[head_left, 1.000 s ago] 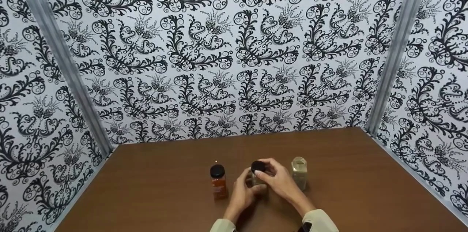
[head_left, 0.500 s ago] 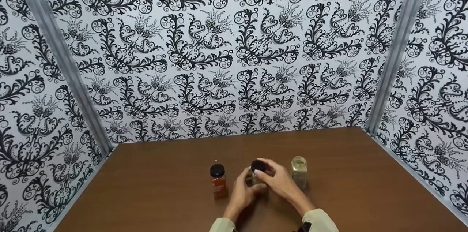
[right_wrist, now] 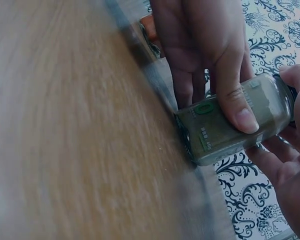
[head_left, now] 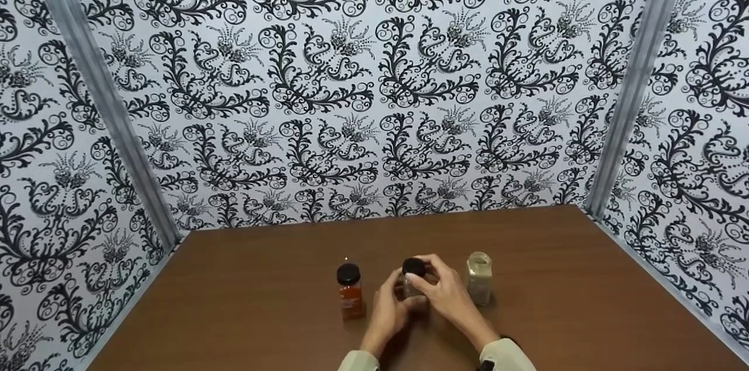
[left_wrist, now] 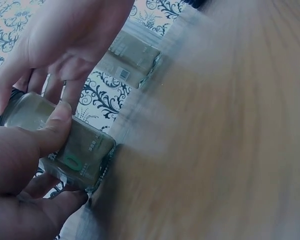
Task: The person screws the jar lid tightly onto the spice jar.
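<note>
A glass spice jar (right_wrist: 217,125) with greenish-brown powder stands upright on the table between both hands. My left hand (head_left: 387,309) grips its body, thumb across the near side, as the left wrist view also shows. The fingers and thumb of my right hand (head_left: 449,294) pinch the black lid (head_left: 413,267) on top. To the left stands a second jar (head_left: 350,298) with orange-red contents and a black lid. A third jar (head_left: 480,284), holding pale green powder, stands to the right with its mouth uncovered.
All three jars stand on a brown wooden table (head_left: 263,277). White panels (head_left: 374,90) with black scrollwork rise behind it and at both sides, joined by grey posts (head_left: 629,90).
Both hands keep their hold on the middle jar and its lid. The right wrist and sleeve have shifted slightly left; the jars stay where they were.
</note>
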A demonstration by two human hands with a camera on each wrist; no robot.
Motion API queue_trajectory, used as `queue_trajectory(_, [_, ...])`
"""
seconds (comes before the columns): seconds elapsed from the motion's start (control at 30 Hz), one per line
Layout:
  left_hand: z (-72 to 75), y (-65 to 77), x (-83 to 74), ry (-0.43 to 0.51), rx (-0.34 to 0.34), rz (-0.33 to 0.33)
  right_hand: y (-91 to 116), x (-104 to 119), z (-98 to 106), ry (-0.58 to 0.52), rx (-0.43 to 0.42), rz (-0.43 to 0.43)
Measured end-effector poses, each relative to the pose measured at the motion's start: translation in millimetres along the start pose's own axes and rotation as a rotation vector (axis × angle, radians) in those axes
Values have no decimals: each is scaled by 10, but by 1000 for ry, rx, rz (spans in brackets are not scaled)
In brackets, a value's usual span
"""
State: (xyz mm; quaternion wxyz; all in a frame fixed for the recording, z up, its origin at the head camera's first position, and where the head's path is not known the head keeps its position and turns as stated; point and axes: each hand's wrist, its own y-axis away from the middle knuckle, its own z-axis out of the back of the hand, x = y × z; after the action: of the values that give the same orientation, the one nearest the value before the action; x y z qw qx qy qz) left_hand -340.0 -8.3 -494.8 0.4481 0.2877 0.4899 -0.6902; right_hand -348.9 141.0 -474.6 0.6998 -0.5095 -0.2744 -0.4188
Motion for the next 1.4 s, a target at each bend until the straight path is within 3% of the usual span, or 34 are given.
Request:
queue_trajectory(0.2, [-12,-1,12,-13,-6,-9,7,-12,-1,4,-15,1])
queue_trajectory(0.4, [-3,-10,4,34,20,11,7,3,4,-30,-19,-23])
queue_trajectory(0.77, [67,-36,-81,10,47,143,-2,111,43,-16,-65,-65])
queue_trajectory(1.1, [95,-100,-271,-18,17,104,-63,316,187,-86,-127,-72])
queue_trajectory(1.23, [122,-99,-329,-12,4,95,-49,398,295,-46,-117,-51])
queue_trajectory(1.4, [150,-103,-428,-23,5,79,-24,504,455,132,-135,4])
